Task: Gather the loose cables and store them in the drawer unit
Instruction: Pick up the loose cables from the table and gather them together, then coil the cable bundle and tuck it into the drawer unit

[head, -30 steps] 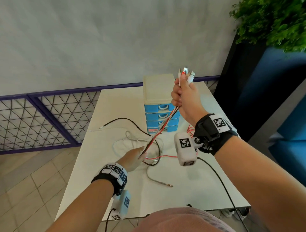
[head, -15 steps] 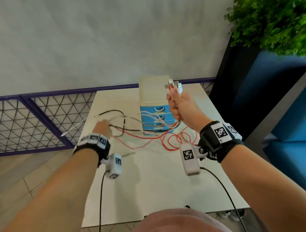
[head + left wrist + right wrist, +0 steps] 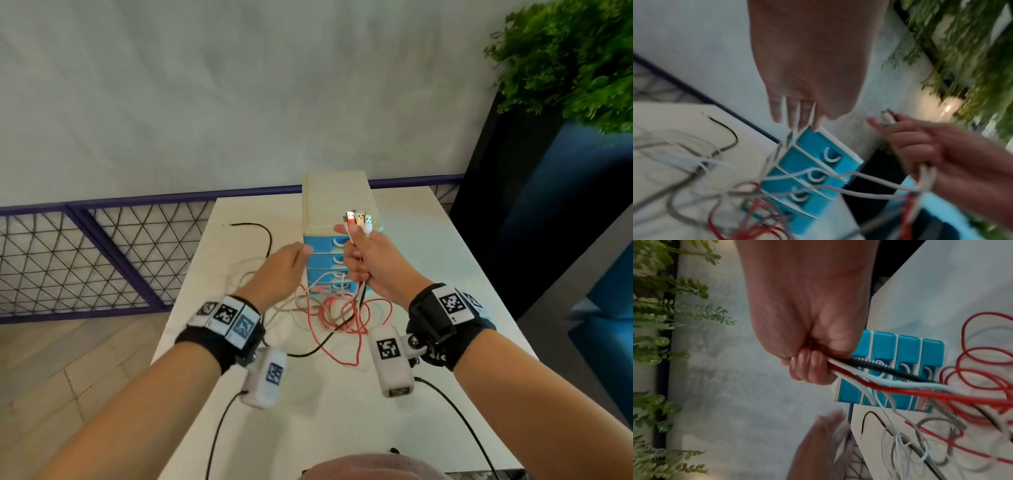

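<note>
My right hand (image 3: 359, 260) grips a bundle of red, white and black cables (image 3: 356, 291) in a fist just in front of the drawer unit (image 3: 337, 202). Their USB plugs (image 3: 358, 219) stick up above the fist. The rest of the cables (image 3: 329, 318) trail down in loose loops on the white table (image 3: 445, 274). In the right wrist view the fist (image 3: 812, 368) closes round the cable bundle (image 3: 890, 384). My left hand (image 3: 294, 255) hovers left of the blue drawers (image 3: 320, 260), fingers (image 3: 795, 113) straight and holding nothing. All drawers (image 3: 818, 162) look closed.
A black cable end (image 3: 253, 228) lies toward the table's far left. A purple mesh fence (image 3: 85, 253) runs along the left, beyond the table edge. A green plant (image 3: 568, 58) on a dark planter stands close on the right.
My left hand has let go of the stretched strands and swung right toward the drawer unit. The cables have dropped into loops on the table. The right fist has come lower and nearer.
</note>
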`<act>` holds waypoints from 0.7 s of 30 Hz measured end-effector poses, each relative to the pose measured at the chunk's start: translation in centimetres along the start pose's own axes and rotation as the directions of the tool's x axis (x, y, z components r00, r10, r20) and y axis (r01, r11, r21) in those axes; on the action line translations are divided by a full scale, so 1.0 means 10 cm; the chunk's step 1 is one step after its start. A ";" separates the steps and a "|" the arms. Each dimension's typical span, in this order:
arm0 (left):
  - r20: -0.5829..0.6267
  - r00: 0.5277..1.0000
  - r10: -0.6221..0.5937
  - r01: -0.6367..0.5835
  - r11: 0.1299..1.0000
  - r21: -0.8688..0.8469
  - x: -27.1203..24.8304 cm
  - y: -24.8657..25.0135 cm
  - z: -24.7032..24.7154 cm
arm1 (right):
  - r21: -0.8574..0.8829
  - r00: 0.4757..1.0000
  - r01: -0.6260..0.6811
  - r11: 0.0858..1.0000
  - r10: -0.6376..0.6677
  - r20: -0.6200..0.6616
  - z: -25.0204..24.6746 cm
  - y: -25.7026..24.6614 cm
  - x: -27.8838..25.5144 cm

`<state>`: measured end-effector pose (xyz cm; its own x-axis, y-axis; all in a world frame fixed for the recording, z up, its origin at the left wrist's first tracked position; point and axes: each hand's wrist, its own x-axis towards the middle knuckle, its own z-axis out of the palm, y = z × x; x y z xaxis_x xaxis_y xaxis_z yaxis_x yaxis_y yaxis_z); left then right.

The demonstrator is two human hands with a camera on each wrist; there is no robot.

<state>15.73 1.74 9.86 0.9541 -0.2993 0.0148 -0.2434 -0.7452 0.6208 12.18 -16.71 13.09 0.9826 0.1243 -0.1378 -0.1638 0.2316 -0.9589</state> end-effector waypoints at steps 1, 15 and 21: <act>-0.019 0.999 0.030 -0.033 0.981 -0.193 -0.08 0.19 0.05 | 0.004 1.000 0.000 1.000 0.000 0.014 0.01 0.01 0.01; -0.056 0.984 0.169 -0.170 0.797 -0.580 -0.02 0.66 -0.09 | -0.096 0.968 -0.065 0.993 0.086 0.236 0.10 0.04 -0.20; -0.188 0.968 0.167 -0.248 0.761 -0.600 -0.13 0.71 0.01 | -0.116 0.973 -0.040 0.993 0.065 0.222 0.10 0.06 -0.22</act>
<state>12.80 -3.20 14.15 0.9157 -0.3019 0.2651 -0.3165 -0.1356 0.9389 9.85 -15.89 13.00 0.9261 0.3500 -0.1410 -0.1913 0.1135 -0.9749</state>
